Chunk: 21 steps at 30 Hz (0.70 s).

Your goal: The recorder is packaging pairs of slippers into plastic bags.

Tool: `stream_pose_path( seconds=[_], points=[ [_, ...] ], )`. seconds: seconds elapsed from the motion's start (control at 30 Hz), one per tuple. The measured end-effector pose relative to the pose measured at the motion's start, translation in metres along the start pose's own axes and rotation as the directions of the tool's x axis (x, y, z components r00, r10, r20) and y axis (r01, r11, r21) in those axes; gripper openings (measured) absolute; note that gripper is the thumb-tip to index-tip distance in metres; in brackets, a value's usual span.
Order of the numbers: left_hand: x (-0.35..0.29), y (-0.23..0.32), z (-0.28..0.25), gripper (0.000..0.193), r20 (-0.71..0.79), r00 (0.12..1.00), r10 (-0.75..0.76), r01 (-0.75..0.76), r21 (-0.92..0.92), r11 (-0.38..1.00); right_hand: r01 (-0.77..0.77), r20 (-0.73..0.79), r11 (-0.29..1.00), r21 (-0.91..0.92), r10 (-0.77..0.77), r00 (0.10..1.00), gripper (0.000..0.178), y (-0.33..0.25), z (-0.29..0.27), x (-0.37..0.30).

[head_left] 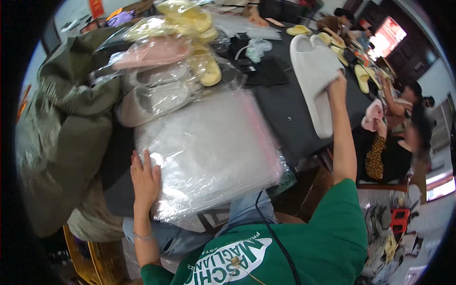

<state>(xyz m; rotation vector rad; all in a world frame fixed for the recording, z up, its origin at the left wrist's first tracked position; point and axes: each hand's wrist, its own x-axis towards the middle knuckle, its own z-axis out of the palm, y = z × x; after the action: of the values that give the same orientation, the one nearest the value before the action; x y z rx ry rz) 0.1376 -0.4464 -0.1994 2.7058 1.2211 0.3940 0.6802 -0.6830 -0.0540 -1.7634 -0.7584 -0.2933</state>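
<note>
Gripping white foam slide sandals [313, 71], right hand [336, 85] clenched; left hand [144, 178] flat, fingers released, on clear plastic bag stack [209, 152]; slick stack may slide off lap.

Long dark-topped work table [285, 107] runs from my lap toward upper right of frame. Bright window or lit panel [390, 34] glows at upper right beside dark wood panelling [413, 45]. Pale wall [71, 9] at upper left. Small red plastic stool [400, 219] on the pale floor [434, 209] at lower right. Yellow wire basket [85, 259] at lower left.
</note>
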Motion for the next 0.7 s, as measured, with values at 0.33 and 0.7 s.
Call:
stream_pose_path(
  seconds=[0.33,0.7],
  points=[
    [0.003,-0.007,-0.025,0.053,0.077,0.996,0.039,-0.047,0.095,0.994,0.280,0.324,0.941,-0.192,-0.209,0.923,0.022,0.003,0.077,-0.068],
    [0.031,0.011,0.015,0.052,-0.085,0.977,0.194,-0.196,-0.014,0.980,0.432,0.696,0.892,0.135,-0.395,0.599,0.025,-0.091,0.208,-0.115]
  ],
)
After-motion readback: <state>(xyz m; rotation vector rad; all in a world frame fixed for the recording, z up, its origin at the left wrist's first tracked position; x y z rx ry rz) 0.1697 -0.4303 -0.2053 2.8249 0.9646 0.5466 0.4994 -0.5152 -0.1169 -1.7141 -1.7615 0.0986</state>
